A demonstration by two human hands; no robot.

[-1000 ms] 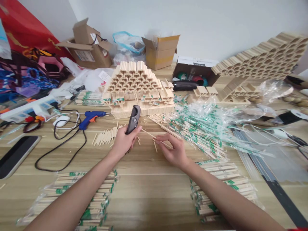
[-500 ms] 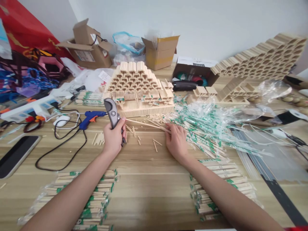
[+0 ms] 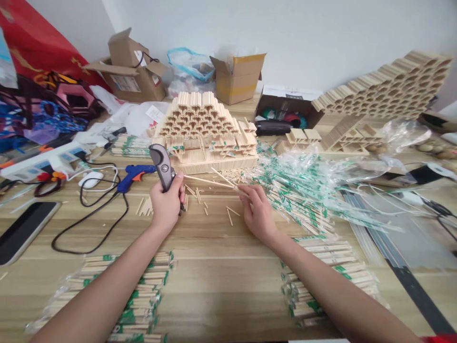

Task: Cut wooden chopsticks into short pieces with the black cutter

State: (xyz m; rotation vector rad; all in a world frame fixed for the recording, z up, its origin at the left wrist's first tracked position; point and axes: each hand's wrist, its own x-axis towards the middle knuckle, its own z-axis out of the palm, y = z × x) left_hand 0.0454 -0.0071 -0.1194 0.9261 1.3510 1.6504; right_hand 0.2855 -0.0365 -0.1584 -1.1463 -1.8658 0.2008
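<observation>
My left hand (image 3: pixel 164 202) is closed round a grey-and-black hand tool (image 3: pixel 161 164), possibly a cutter, its broad rounded end pointing up. A thin wooden chopstick (image 3: pixel 205 181) spans from the thumb of that hand to my right hand (image 3: pixel 257 209). The right fingers are pinched on its other end, and a second stick (image 3: pixel 222 176) slants up and left from there. Exactly how the left fingers meet the long stick is hidden. Short cut stick pieces (image 3: pixel 229 216) lie between the hands. Just behind stands a stepped model of glued sticks (image 3: pixel 205 143).
A blue glue gun (image 3: pixel 135 177) and its black cord lie left, near a phone (image 3: pixel 26 232). Wrapped chopstick bundles (image 3: pixel 143 297) lie under both forearms. Green-printed wrappers (image 3: pixel 303 178) pile up at right. Behind are cardboard boxes (image 3: pixel 239 78) and a larger stick structure (image 3: pixel 392 88).
Both hands have shifted slightly left. A second stick now points up and left from my right fingers, apart from the long one.
</observation>
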